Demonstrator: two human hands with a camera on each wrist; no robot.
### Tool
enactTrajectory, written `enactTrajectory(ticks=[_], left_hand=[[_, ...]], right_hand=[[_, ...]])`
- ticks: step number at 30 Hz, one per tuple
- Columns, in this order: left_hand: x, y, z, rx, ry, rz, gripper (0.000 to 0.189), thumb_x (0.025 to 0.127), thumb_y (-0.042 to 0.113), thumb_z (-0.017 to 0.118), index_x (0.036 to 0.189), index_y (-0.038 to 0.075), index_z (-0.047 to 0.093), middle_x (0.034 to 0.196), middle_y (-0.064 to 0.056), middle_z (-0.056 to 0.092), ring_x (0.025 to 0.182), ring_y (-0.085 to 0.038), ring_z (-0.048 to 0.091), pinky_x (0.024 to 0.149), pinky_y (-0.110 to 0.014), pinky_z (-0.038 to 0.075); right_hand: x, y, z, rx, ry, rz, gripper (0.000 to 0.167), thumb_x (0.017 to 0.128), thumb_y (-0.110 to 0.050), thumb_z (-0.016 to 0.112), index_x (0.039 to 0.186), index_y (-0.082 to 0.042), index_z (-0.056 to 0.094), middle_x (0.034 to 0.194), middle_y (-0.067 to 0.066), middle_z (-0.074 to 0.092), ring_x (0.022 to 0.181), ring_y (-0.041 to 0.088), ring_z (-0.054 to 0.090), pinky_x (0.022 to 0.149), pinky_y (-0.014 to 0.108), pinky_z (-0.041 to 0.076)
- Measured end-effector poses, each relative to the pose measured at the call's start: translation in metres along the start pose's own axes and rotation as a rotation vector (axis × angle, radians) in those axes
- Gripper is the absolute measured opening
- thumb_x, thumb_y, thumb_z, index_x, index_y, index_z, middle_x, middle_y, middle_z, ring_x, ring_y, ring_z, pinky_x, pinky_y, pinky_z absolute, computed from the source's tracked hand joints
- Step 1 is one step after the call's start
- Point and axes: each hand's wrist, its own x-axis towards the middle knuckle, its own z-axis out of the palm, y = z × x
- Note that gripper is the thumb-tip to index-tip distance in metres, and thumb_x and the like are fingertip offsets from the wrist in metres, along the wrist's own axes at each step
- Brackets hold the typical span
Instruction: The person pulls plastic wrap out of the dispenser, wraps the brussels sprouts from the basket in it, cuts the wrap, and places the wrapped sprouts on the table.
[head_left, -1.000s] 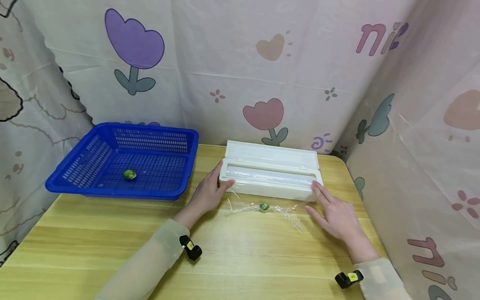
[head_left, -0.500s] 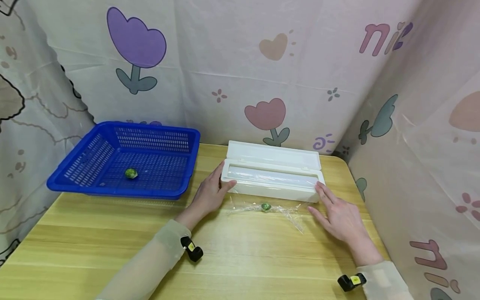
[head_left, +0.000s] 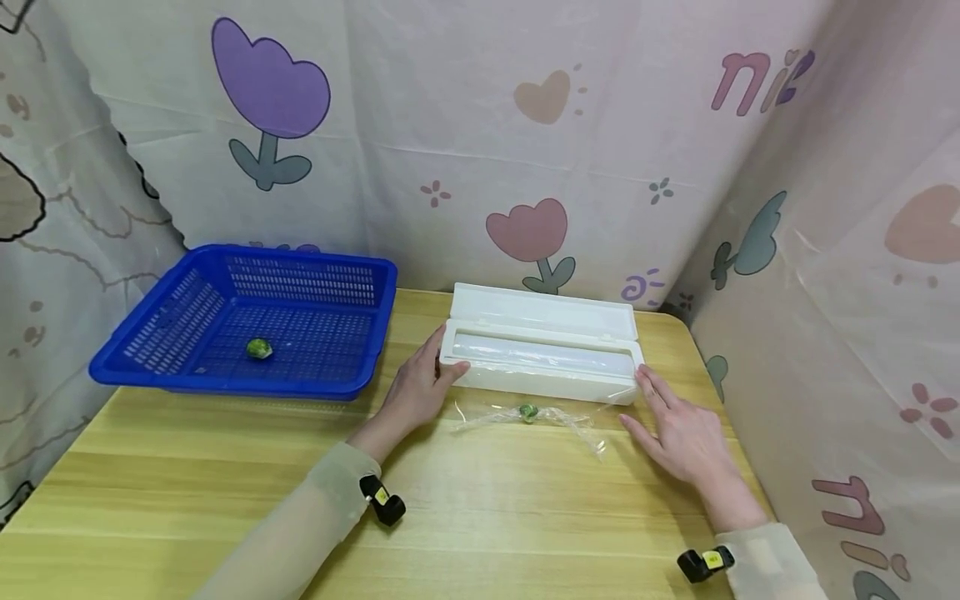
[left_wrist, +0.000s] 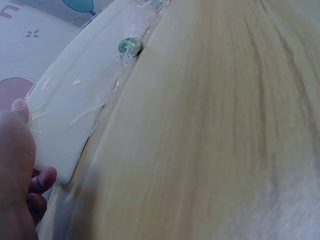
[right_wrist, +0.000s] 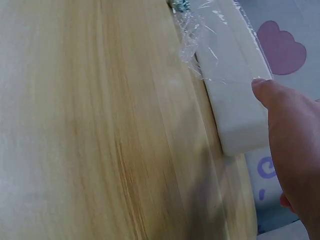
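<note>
A white cling film box point(head_left: 540, 383) stands with its lid point(head_left: 543, 310) up, a film roll point(head_left: 543, 352) inside. My left hand point(head_left: 416, 385) grips its left end, thumb on the front edge and fingers round the end, as the left wrist view shows too. At the right end, my right hand point(head_left: 686, 433) rests its fairly straight fingers against the corner. Clear film hangs down the front of the box to a small green bundle point(head_left: 528, 413) wrapped in it, lying just before the box. The film's twisted ends spread to both sides on the table.
To the left stands a blue plastic basket point(head_left: 360, 385) holding one small green wrapped piece point(head_left: 259, 348). The wooden table point(head_left: 480, 517) meets a patterned cloth point(head_left: 420, 108) at the back and right.
My right hand's fingers have slid slightly right, from the front top corner to the box's right end. The left hand keeps its grip; box and basket stay in place.
</note>
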Motion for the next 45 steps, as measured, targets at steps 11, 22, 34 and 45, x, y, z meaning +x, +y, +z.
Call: enactTrajectory(ticks=[11, 22, 34, 45], left_hand=[[0.000, -0.001, 0.000, 0.011, 0.010, 0.012, 0.093, 0.100, 0.074, 0.050, 0.171, 0.023, 0.019, 0.110, -0.006, 0.059, 0.096, -0.026, 0.058, 0.096, -0.051, 0.051], [-0.006, 0.008, -0.009, -0.068, 0.027, -0.066, 0.094, 0.097, 0.072, 0.060, 0.163, 0.009, 0.035, 0.101, -0.001, 0.060, 0.083, -0.021, 0.057, 0.072, -0.038, 0.050], [-0.016, 0.011, -0.015, -0.090, 0.129, -0.111, 0.054, 0.094, 0.069, 0.068, 0.099, 0.015, 0.064, 0.087, 0.000, 0.065, 0.079, -0.021, 0.059, 0.070, -0.038, 0.049], [-0.018, 0.012, -0.014, -0.080, 0.208, -0.010, 0.033, 0.093, 0.052, 0.080, 0.085, 0.021, 0.083, 0.078, 0.011, 0.073, 0.071, -0.014, 0.064, 0.066, -0.037, 0.051]], right_hand=[[0.000, -0.006, -0.001, 0.097, -0.006, 0.075, 0.074, 0.103, -0.053, 0.063, 0.159, -0.008, 0.047, 0.164, 0.008, 0.045, 0.053, 0.013, 0.048, 0.042, 0.029, 0.030], [0.007, -0.020, -0.006, 0.509, 0.162, 0.371, 0.063, 0.103, -0.036, 0.070, 0.153, -0.002, 0.053, 0.153, 0.016, 0.051, 0.056, 0.010, 0.047, 0.046, 0.027, 0.039], [0.012, -0.036, -0.008, 0.955, 0.071, 0.853, 0.055, 0.102, -0.046, 0.071, 0.129, 0.002, 0.062, 0.124, 0.015, 0.059, 0.065, 0.012, 0.058, 0.054, 0.026, 0.050], [0.023, -0.046, 0.003, 1.165, -0.007, 0.940, 0.048, 0.099, -0.040, 0.077, 0.122, 0.002, 0.076, 0.109, -0.002, 0.076, 0.057, 0.009, 0.056, 0.051, 0.025, 0.049]])
